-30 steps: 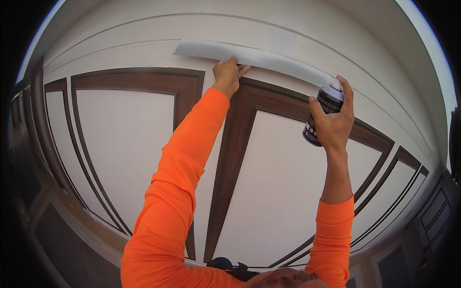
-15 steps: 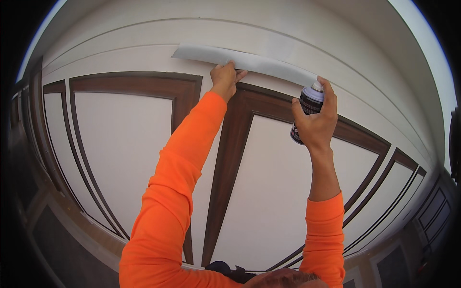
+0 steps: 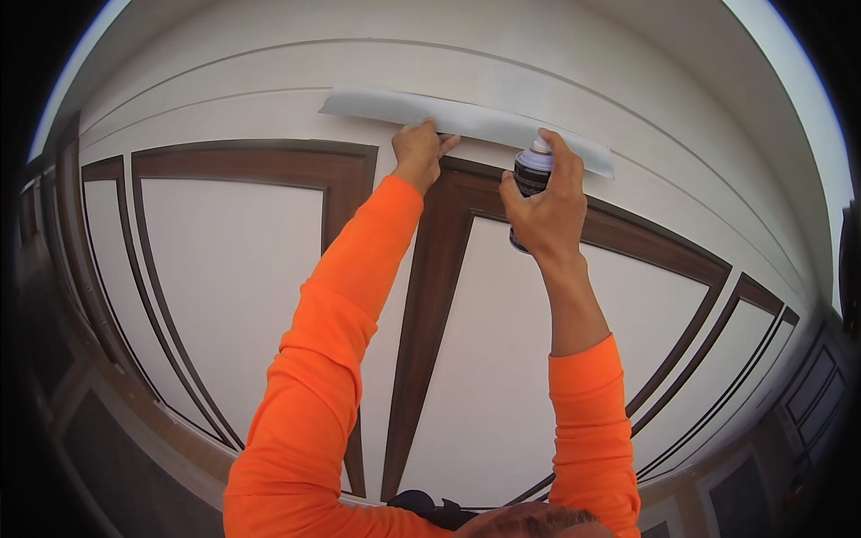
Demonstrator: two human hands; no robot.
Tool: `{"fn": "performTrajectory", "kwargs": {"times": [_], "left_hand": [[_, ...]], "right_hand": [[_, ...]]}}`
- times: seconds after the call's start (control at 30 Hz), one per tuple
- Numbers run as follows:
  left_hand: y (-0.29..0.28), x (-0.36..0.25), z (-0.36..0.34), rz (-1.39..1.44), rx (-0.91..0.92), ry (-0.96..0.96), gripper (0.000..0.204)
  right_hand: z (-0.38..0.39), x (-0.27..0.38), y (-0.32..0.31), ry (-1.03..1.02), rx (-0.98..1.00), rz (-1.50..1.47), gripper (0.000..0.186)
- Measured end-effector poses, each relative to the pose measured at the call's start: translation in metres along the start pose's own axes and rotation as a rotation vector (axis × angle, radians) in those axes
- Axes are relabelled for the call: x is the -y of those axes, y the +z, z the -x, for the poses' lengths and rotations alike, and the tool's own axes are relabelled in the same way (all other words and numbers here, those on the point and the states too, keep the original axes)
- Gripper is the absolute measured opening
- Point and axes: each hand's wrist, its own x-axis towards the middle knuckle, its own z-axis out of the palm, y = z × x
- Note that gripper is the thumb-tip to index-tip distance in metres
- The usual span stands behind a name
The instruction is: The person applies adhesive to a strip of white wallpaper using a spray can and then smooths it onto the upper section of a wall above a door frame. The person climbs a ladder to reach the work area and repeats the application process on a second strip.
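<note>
My left hand (image 3: 418, 154) pinches the lower edge of a long, thin grey strip (image 3: 480, 118), which lies lengthwise along the pale wall (image 3: 359, 65) just above the brown moulding. With my right hand (image 3: 552, 211) I grip a dark spray can (image 3: 532, 172) with a pale lilac top. My index finger rests on its white nozzle, close in front of the strip's right half. The thumb and palm cover part of the can. Whether spray is coming out I cannot tell.
Dark brown wooden moulding (image 3: 430, 269) frames white wall panels (image 3: 538, 359) below my hands. Narrower framed panels run off to both sides. A thin groove curves across the wall above the strip. Dark framed surfaces (image 3: 117, 448) show at the lower left.
My right hand has moved left with the spray can along the strip, uncovering the strip's right end. The left hand and the strip have stayed nearly in place.
</note>
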Motion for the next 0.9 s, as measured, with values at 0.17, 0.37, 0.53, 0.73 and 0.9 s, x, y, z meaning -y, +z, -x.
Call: {"fn": "performTrajectory", "kwargs": {"times": [0.17, 0.37, 0.53, 0.73, 0.9], "left_hand": [[0.000, -0.002, -0.001, -0.009, 0.008, -0.035, 0.030], [-0.002, -0.004, 0.000, -0.016, 0.014, -0.038, 0.030], [-0.002, -0.004, 0.000, -0.003, 0.016, -0.033, 0.030], [-0.002, -0.004, 0.001, -0.001, -0.001, -0.052, 0.030], [-0.003, -0.007, 0.002, -0.019, -0.011, -0.044, 0.029]], "right_hand": [[0.000, -0.006, -0.001, 0.038, -0.066, 0.049, 0.065], [-0.006, -0.014, 0.001, -0.003, -0.157, 0.021, 0.065], [-0.010, -0.007, 0.024, -0.066, -0.033, -0.080, 0.066], [-0.012, -0.014, 0.037, -0.064, -0.082, -0.040, 0.066], [-0.013, -0.014, 0.021, 0.127, -0.182, 0.096, 0.065]]}}
